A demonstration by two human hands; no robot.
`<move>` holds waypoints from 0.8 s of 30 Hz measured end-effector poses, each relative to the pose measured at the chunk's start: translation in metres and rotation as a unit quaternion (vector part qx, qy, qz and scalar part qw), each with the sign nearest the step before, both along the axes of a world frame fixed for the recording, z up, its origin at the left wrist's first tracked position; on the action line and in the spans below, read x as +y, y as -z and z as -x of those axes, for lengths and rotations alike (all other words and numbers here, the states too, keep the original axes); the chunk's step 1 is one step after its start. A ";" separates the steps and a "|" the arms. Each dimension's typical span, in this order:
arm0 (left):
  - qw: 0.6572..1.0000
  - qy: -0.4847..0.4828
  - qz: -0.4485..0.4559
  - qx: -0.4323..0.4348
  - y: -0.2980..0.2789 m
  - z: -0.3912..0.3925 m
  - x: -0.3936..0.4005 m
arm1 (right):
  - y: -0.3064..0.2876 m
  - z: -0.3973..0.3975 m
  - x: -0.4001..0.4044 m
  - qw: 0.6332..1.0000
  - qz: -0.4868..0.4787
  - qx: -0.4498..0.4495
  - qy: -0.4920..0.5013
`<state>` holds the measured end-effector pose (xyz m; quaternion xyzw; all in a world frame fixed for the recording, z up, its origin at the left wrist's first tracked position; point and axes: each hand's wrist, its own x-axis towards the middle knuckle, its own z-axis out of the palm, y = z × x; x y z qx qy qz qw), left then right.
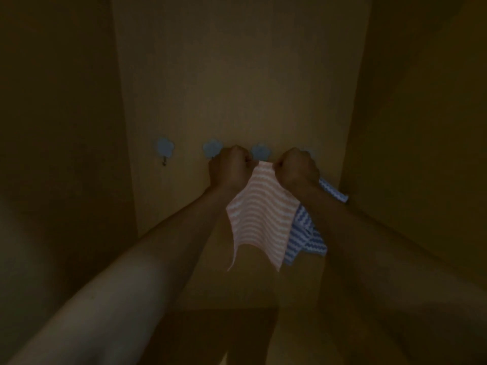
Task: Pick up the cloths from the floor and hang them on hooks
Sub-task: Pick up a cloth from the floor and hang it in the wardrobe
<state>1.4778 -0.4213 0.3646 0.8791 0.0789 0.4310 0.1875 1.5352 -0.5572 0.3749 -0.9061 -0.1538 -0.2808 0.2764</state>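
both arms reach up to a dim yellowish panel (237, 88) that carries a row of pale blue flower-shaped hooks. the left hand (228, 167) and the right hand (297, 167) are each closed in a fist on the top edge of a pink striped cloth (259, 214), stretching that edge between them just below the third hook (261, 151) from the panel's left edge. the rest of the pink cloth hangs loose and flat below the hands.

the right hand also clutches a blue striped cloth (307, 235), bunched under the wrist, with one end poking out toward the panel's right edge. the leftmost hook (164, 148) is bare, its small metal prong showing; the second hook (212, 148) is partly hidden by the left hand.

the cloths look thin, light and limp, so they will likely fold and slip unless held by an edge or corner. a taut top edge seems the best place to grip, so that the fabric can be pushed over the prong. the dim light makes the prong behind the cloth impossible to see.
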 end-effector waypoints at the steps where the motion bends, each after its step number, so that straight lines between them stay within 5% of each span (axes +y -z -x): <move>1: 1.000 -0.002 0.001 -0.002 -0.003 -0.005 -0.001 | -0.002 -0.004 0.001 1.000 0.001 -0.005 0.002; 10: 0.996 -0.087 -0.033 0.015 0.010 -0.031 0.001 | 0.007 -0.016 0.013 0.998 0.054 -0.036 0.009; 24: 1.000 0.029 -0.007 -0.007 0.052 -0.007 -0.008 | 0.040 0.014 0.006 0.997 0.082 0.012 -0.001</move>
